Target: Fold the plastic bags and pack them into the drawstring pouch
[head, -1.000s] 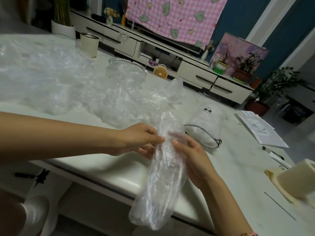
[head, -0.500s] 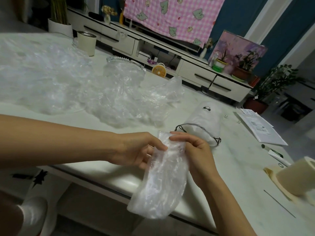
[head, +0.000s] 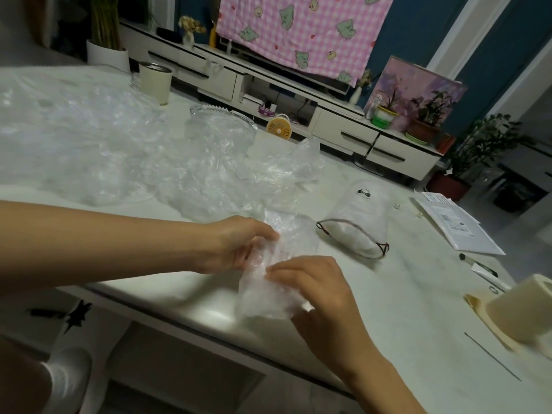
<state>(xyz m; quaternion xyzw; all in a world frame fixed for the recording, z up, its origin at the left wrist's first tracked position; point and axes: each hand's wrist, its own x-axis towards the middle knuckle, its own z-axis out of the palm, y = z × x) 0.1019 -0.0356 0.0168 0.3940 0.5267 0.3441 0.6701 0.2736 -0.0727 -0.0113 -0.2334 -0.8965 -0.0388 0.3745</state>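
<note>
the plastic bag (head: 294,234) sits over the near edge of the table (head: 388,309), left grip (head: 239,243) pinching its upper part, right grip (head: 316,286) pinching a fold lower down. best to squeeze the air out and crease each fold flat, keeping it narrow, so it slips into the pouch (head: 358,225) lying just beside. more loose bags (head: 143,162) lie behind.

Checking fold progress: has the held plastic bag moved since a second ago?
Yes, upward: the plastic bag hung below the table edge; now it's bunched over the tabletop.
</note>
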